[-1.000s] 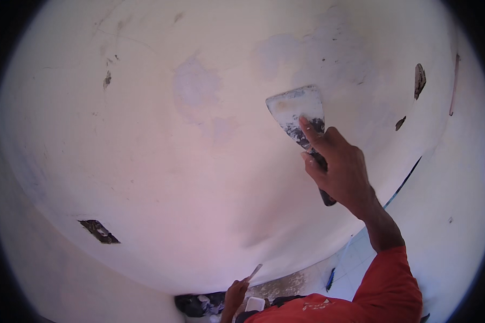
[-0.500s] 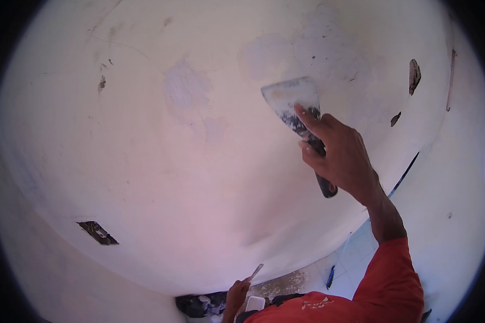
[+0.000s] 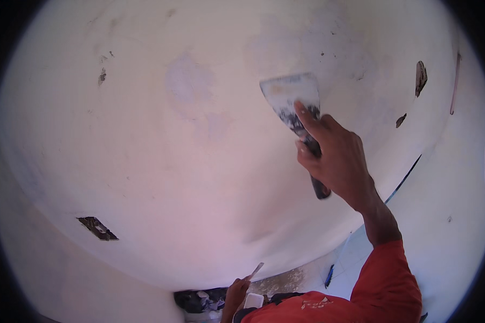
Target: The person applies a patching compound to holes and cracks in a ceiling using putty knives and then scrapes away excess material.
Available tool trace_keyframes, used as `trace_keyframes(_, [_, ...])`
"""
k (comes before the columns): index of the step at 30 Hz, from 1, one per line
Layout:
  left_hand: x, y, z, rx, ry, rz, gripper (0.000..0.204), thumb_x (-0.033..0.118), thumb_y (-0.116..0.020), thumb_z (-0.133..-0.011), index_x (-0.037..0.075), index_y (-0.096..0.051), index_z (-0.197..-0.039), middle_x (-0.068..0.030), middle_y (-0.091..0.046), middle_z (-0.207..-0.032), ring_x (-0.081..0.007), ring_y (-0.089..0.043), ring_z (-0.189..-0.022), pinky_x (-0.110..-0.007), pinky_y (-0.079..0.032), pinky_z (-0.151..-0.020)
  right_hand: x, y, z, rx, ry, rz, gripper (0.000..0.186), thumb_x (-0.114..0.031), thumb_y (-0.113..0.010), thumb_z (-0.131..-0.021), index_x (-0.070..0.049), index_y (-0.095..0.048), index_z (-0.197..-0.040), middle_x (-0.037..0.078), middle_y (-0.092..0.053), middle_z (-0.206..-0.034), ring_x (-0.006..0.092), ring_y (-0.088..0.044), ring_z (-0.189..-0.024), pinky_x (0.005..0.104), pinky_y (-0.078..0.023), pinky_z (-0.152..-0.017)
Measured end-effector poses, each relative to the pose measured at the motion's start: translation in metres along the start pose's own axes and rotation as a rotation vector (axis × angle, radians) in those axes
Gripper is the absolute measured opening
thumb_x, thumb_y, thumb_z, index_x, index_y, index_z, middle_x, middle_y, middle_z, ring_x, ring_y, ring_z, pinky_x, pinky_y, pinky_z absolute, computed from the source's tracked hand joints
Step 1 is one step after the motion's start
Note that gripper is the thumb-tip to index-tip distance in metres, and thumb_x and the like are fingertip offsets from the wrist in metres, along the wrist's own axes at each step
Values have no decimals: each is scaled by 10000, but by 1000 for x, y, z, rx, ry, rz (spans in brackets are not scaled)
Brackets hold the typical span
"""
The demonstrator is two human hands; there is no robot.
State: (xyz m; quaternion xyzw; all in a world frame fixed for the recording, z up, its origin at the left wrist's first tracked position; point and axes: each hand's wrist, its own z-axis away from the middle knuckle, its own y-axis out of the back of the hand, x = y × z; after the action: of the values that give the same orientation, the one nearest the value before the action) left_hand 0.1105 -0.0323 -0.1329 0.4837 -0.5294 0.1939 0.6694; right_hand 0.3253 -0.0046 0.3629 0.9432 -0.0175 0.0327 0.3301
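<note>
My right hand point(image 3: 339, 161) is wrapped round the dark handle of a wide putty knife point(image 3: 292, 94), index finger stretched along the blade. Whitish smears cover the metal. The blade points up in front of the cream wall point(image 3: 161, 177); whether its edge touches the surface I cannot tell. Above and left of it, the wall bears pale lilac-grey patches point(image 3: 188, 81). Low in the view, my left hand point(image 3: 235, 293) is closed round a narrow, light flat-bladed tool point(image 3: 256, 270), its tip upward. Next to that hand is a white container point(image 3: 253, 300).
Broken holes point(image 3: 421, 79) mark the wall at right, and a rectangular cut-out point(image 3: 97, 229) sits at lower left. A long thin pole point(image 3: 404, 177) leans at right. Dark bags point(image 3: 191, 301) lie on the floor below, with a blue brush-like thing point(image 3: 329, 276) on the tiles.
The putty knife and my right hand have shifted slightly left against the wall, the handle swinging left a little. My left hand has barely moved. The whole view has shifted slightly.
</note>
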Motion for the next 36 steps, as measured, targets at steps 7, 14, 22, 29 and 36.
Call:
trace_keyframes(7, [3, 4, -6, -30, -14, 3, 327, 269, -570, -979, 98, -659, -1242, -179, -630, -895, -366, -646, -825, -437, -506, -719, -1, 30, -64, 170, 98, -76, 610, -64, -702, -800, -154, -568, -1388, 114, -601, -817, 236, -591, -642, 369, -515, -660])
trace_keyframes(14, [4, 7, -3, 45, -11, -2, 319, 271, -575, -981, 104, -663, -1238, -173, -623, -883, -362, -644, -815, -434, -503, -707, -2, -8, 0, -46, 78, 3, 673, -70, -719, -776, -166, -533, -1416, 109, -600, -842, 238, -637, -689, 356, -539, -637])
trace_keyframes(22, [-5, 3, -4, -24, -38, 4, 329, 283, -566, -986, 112, -655, -1253, -158, -625, -906, -345, -651, -829, -435, -506, -720, -34, -28, -41, 219, 309, -4, 698, -113, -711, -836, -194, -450, -1478, 80, -542, -906, 228, -604, -633, 354, -512, -529])
trace_keyframes(29, [2, 6, 8, 46, -6, 57, 296, 231, -583, -970, 15, -658, -1158, -194, -606, -880, -371, -617, -793, -426, -478, -718, -12, -68, 24, 24, 219, -44, 710, -123, -694, -848, -173, -415, -1500, 122, -538, -947, 277, -609, -638, 387, -527, -537])
trace_keyframes(36, [8, 12, 5, 34, 8, 58, 311, 226, -580, -975, 19, -654, -1195, -198, -612, -864, -364, -621, -796, -421, -481, -724, -29, 4, -38, 94, 91, -58, 595, -63, -662, -857, -149, -529, -1431, 118, -585, -835, 201, -586, -646, 326, -524, -629])
